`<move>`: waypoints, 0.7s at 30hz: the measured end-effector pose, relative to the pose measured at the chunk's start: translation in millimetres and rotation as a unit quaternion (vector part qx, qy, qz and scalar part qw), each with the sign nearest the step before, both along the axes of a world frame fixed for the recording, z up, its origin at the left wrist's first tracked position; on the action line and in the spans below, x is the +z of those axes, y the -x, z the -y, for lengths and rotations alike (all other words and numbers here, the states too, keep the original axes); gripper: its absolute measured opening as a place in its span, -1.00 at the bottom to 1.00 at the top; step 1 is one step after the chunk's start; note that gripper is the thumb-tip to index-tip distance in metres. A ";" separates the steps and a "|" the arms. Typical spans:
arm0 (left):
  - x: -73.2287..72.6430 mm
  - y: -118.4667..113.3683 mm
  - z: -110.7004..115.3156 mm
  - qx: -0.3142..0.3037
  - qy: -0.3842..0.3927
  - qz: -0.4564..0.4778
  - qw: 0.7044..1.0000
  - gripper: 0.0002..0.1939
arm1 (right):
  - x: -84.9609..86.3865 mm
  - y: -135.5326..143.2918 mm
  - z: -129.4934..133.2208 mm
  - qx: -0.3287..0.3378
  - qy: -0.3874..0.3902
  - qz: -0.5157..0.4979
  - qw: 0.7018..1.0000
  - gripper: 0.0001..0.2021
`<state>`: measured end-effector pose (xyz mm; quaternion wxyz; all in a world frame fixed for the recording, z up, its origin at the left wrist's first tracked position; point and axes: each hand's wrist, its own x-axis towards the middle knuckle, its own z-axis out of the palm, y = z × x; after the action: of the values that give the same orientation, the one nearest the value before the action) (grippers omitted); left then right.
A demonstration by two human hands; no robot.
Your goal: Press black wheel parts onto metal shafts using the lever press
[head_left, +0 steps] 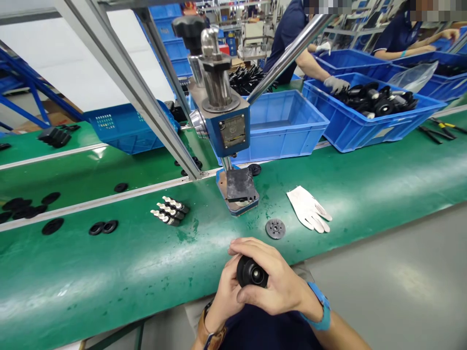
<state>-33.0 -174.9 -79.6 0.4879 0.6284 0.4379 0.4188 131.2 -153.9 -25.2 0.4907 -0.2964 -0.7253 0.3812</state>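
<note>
Both hands meet at the table's front edge around a round black part (251, 272) with a small pale centre. My right hand (272, 274) curls over its top and right side, thumb below. My left hand (229, 287) wraps its left side, fingers partly hidden behind the part and the other hand. Just beyond them lies a grey disc with holes (275, 228), with a white glove (309, 209) to its right. The hand press (233, 131) stands farther back, a dark block (241, 184) at its base. Several black parts with white tips (170, 211) stand left of the press.
Black rings (103, 227) and discs (53, 225) lie on the left of the green table (138, 272). Behind the press is a blue bin (288, 138); right of it, a co-worker's gloved hand (336, 84) reaches into a filled bin (350, 131). A metal post (146, 107) rises left of the press.
</note>
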 end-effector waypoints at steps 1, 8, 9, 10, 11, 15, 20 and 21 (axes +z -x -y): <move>-0.3 -0.1 0.0 0.002 0.000 0.001 1.000 -0.36 | 0.5 0.1 0.0 -0.001 0.001 -0.002 1.000 -0.34; -2.7 -3.6 1.2 0.014 0.021 0.009 1.000 -0.48 | 0.5 0.7 1.0 -0.002 0.018 -0.002 1.000 -0.36; -3.2 -3.9 1.2 0.012 0.026 0.008 1.000 -0.50 | 0.7 0.6 1.6 -0.003 0.021 0.001 1.000 -0.36; -4.0 -3.8 1.3 0.010 0.031 0.005 0.999 -0.52 | 1.0 0.5 2.3 -0.004 0.022 0.005 1.000 -0.36; -5.0 -3.4 1.4 0.008 0.035 0.003 0.999 -0.53 | 1.4 0.5 3.0 -0.007 0.021 0.009 1.000 -0.36; -11.8 -0.6 3.4 0.010 0.042 0.005 0.999 -0.57 | 2.3 1.2 5.5 -0.016 0.005 0.017 1.000 -0.31; -10.7 -1.1 4.2 0.035 0.038 0.006 0.999 -0.57 | -0.3 -2.4 4.8 -0.021 -0.004 0.017 1.000 -0.34; -6.3 -1.0 2.1 0.046 0.045 0.015 0.998 -0.56 | -1.5 -4.7 4.3 -0.027 0.000 0.014 1.000 -0.36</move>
<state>-32.0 -176.9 -85.9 0.5024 0.5789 0.4774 0.4296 135.9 -158.3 -26.7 0.4904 -0.3208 -0.7242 0.3635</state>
